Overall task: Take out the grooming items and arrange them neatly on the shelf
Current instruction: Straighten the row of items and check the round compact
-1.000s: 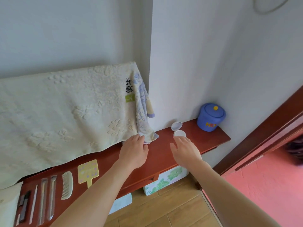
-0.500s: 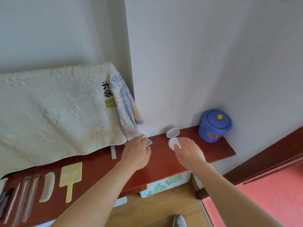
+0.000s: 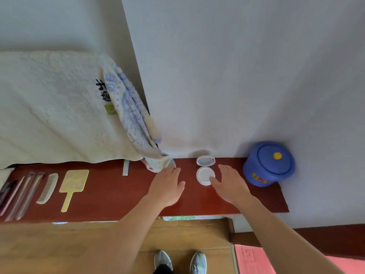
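from the head camera we look down on the red shelf [image 3: 110,194]. our left hand [image 3: 167,186] lies flat on it, fingers straight and together, tips just beside the towel [image 3: 59,107] corner, holding nothing. our right hand [image 3: 230,184] is loose and spread, thumb tip at the rim of the open compact [image 3: 205,175], gripping nothing. the compact sits between both hands, lid up against the wall. the blue pot [image 3: 268,165] stands just right of the right hand. far left lie a mirror [image 3: 73,184], a comb [image 3: 47,188] and slim tools [image 3: 23,192], side by side.
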The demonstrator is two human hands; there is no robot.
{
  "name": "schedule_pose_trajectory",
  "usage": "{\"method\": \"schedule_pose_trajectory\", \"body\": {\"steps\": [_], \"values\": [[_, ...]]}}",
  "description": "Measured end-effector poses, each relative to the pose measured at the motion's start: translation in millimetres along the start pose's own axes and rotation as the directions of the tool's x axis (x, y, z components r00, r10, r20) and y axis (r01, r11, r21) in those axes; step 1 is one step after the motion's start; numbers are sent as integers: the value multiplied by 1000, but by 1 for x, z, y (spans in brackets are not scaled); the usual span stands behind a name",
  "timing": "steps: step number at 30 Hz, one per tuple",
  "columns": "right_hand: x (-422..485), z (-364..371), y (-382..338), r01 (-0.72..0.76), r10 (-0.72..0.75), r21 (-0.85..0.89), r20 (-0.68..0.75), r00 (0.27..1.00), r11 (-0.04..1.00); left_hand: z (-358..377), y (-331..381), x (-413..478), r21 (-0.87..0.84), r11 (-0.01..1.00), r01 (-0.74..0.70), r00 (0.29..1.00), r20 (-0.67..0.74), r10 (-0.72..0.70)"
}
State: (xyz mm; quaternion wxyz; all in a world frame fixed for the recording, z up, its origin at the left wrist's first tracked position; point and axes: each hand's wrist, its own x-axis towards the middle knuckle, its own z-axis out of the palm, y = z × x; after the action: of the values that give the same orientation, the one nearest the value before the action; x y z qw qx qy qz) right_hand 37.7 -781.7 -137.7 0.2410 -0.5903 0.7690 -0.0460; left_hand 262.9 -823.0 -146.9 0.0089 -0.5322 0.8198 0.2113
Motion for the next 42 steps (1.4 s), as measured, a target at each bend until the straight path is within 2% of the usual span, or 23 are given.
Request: {"method": "schedule_pose_trajectory", "body": {"steps": [5, 10, 17, 28, 42], "values": [[25, 25, 15, -50, 52, -33, 50, 997, 998, 34, -5, 13, -15, 999, 47, 992, 121, -44], [44, 50, 23, -39, 42, -80, 39, 998, 996, 61, -10, 25, 22, 998, 56, 986, 154, -59], [59, 78, 24, -72, 72, 13, 1, 997, 997, 79, -17, 33, 76, 995, 60, 992, 105, -68], [66, 89, 20, -94, 92, -33, -62, 994, 995, 82, -15, 31, 67, 995, 72, 995, 70, -77], [65, 85, 22, -54, 54, -3, -22, 998, 999, 83, -15, 30, 56, 995, 79, 994, 73, -83]]}}
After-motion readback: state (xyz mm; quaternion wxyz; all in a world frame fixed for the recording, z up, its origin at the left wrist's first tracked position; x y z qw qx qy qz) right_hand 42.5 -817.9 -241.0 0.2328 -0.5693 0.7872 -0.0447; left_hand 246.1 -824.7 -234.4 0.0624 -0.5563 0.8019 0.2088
